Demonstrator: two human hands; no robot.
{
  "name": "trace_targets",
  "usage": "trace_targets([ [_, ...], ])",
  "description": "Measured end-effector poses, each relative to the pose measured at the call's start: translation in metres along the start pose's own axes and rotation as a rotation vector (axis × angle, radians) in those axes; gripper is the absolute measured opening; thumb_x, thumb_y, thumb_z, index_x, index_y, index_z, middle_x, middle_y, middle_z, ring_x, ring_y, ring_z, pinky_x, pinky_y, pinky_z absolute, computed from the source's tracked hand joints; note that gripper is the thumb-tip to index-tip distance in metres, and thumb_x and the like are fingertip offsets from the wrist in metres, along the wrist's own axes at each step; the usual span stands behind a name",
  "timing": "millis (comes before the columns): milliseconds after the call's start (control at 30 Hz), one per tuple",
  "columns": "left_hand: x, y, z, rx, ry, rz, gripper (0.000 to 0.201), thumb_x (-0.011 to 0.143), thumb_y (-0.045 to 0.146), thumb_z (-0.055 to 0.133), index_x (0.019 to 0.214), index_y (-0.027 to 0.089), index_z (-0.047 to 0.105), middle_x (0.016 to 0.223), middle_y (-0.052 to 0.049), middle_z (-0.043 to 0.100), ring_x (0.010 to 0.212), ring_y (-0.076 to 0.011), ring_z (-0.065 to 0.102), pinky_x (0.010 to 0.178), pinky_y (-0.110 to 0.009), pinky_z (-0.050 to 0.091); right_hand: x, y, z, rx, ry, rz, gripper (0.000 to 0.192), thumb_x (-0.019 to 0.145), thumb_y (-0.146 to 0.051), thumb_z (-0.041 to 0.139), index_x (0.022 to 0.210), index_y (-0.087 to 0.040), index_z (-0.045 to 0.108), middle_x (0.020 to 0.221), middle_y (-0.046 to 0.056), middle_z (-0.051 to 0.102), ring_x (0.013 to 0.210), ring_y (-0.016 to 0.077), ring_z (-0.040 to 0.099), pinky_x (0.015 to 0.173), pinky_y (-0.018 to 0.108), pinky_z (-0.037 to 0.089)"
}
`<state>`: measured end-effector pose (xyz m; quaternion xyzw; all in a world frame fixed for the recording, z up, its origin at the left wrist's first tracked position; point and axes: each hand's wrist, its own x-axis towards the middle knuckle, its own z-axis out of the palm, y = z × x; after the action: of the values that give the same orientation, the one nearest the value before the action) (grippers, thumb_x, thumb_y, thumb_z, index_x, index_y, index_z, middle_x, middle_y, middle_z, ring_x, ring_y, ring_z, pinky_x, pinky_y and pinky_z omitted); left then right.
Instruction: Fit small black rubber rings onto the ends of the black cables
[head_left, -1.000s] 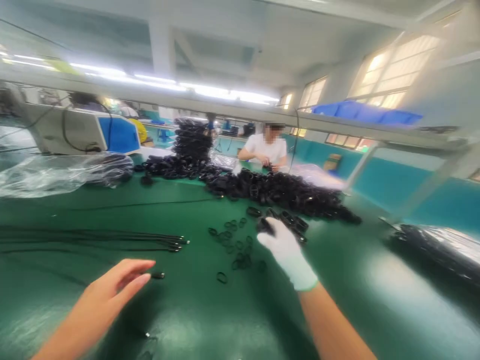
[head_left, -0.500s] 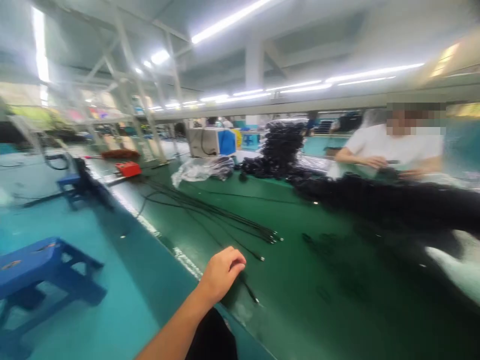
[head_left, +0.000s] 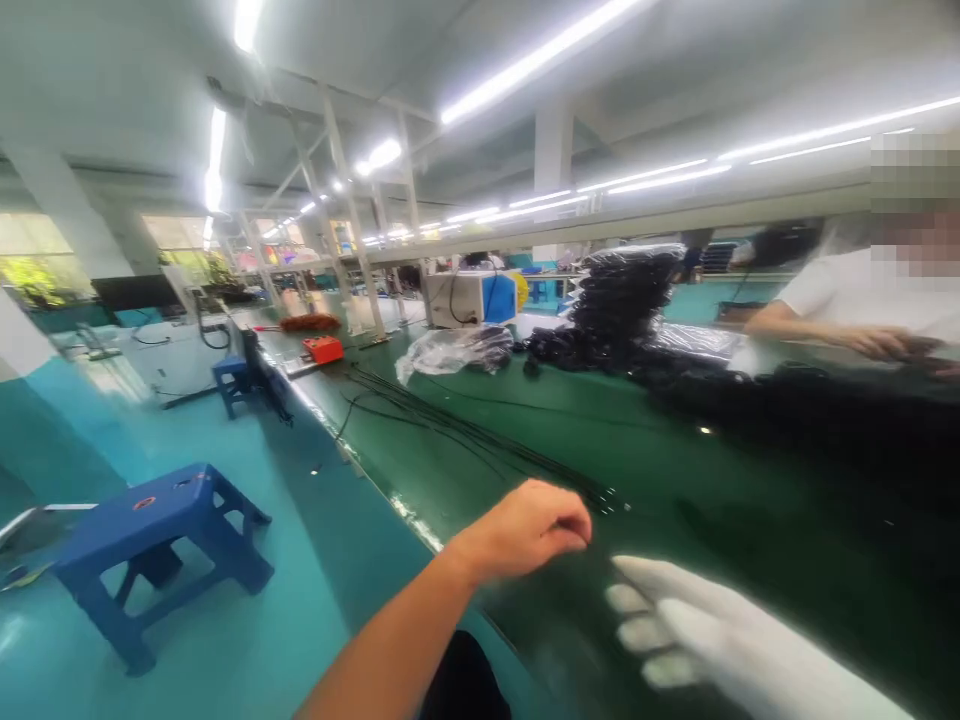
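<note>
My left hand [head_left: 529, 530], bare, is just above the green tabletop near its close edge. Its fingers curl in against the thumb; whatever they hold, if anything, is hidden. Just beyond it lies a bundle of thin black cables [head_left: 465, 425] with small bright connector ends pointing right. My right hand [head_left: 667, 625], in a white glove, reaches in from the lower right, slightly blurred. Its fingers are a little bent and apart, and no object shows in them. A narrow gap separates the two hands.
A blue stool [head_left: 165, 520] stands on the floor at left. On the table are a red box [head_left: 322, 348], clear plastic bags [head_left: 450, 350], a white-and-blue machine [head_left: 472, 298] and a tall stack of black bundles [head_left: 626, 295]. A person in white [head_left: 840, 290] handles something across the table.
My gloved right hand has come into view from the lower right. The view has turned left, and my left hand appears further right in the picture.
</note>
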<state>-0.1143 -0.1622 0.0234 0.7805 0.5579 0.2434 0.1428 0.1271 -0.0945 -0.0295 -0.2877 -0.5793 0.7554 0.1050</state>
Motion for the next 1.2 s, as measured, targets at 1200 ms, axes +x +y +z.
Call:
trace_targets([
  [1200, -0.015, 0.065, 0.078, 0.416, 0.115, 0.397, 0.025, 0.088, 0.021, 0.039, 0.072, 0.022, 0.057, 0.057, 0.0, 0.054, 0.048, -0.0146, 0.045, 0.05, -0.028, 0.03, -0.01, -0.021, -0.034, 0.757, -0.002, -0.38, 0.027, 0.088, -0.027, 0.053, 0.109, -0.012, 0.059, 0.101, 0.011, 0.066, 0.093, 0.022, 0.064, 0.096, 0.05, 0.04],
])
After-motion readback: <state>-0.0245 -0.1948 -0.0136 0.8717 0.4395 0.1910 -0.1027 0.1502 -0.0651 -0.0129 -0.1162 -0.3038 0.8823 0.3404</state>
